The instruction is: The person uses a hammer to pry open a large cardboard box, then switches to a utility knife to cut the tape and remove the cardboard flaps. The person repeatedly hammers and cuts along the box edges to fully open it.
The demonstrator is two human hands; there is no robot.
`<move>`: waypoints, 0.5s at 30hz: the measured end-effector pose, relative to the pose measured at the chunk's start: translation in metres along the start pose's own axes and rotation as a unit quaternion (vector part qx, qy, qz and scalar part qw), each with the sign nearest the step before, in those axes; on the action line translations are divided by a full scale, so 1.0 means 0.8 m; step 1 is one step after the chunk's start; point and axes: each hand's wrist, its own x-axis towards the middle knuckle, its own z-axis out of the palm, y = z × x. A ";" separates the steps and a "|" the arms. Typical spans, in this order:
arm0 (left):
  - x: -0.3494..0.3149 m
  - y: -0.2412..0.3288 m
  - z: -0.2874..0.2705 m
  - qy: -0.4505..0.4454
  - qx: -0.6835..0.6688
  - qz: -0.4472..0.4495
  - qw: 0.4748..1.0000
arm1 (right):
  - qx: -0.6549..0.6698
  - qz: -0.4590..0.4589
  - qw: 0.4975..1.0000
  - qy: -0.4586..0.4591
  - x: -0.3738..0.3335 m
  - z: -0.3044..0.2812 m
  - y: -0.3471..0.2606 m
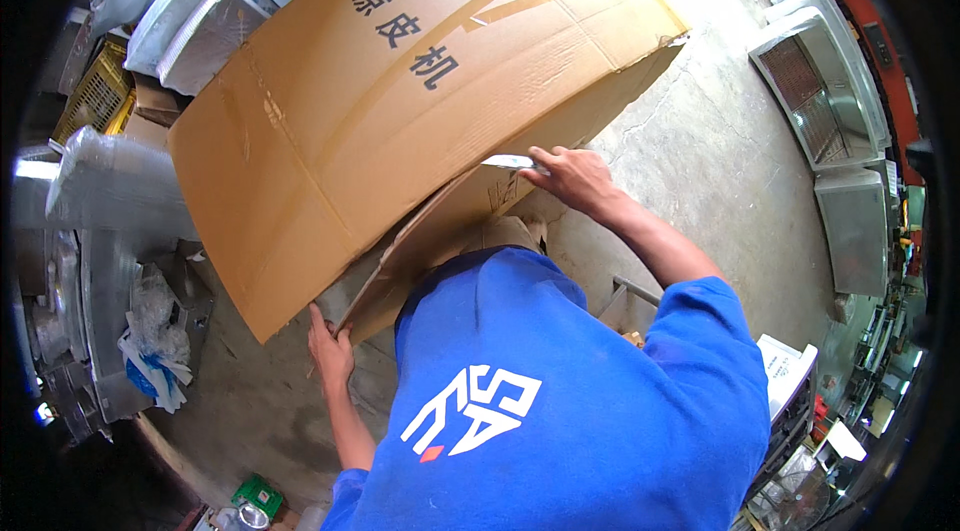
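Observation:
A large brown cardboard box (330,141) with tape strips lies tilted in front of me, its near side partly open along a long edge. My right hand (575,179) is closed around a knife (510,162), whose pale blade points left against that edge. At the box's lower left corner my left hand (330,346) grips a loose cardboard flap (440,221), one finger stretched up towards the top panel. The inside of the box is hidden. My blue shirt covers part of the flap.
Wrapped metal pieces (120,181) and a yellow crate (95,91) crowd the left side. Steel cabinets (850,231) line the right beyond the concrete floor (690,121). A green object (258,496) lies at lower left. A white-topped item (785,366) stands by my right side.

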 end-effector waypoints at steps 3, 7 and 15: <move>0.000 0.014 -0.008 -0.031 -0.022 -0.048 0.998 | -0.008 -0.002 1.000 -0.005 0.006 -0.006 0.044; -0.007 0.021 -0.021 -0.026 -0.006 -0.038 0.999 | -0.013 -0.052 0.998 0.015 0.011 0.000 0.082; 0.020 0.030 0.035 0.002 0.292 0.044 0.955 | 0.026 -0.111 0.993 -0.021 0.028 0.007 0.100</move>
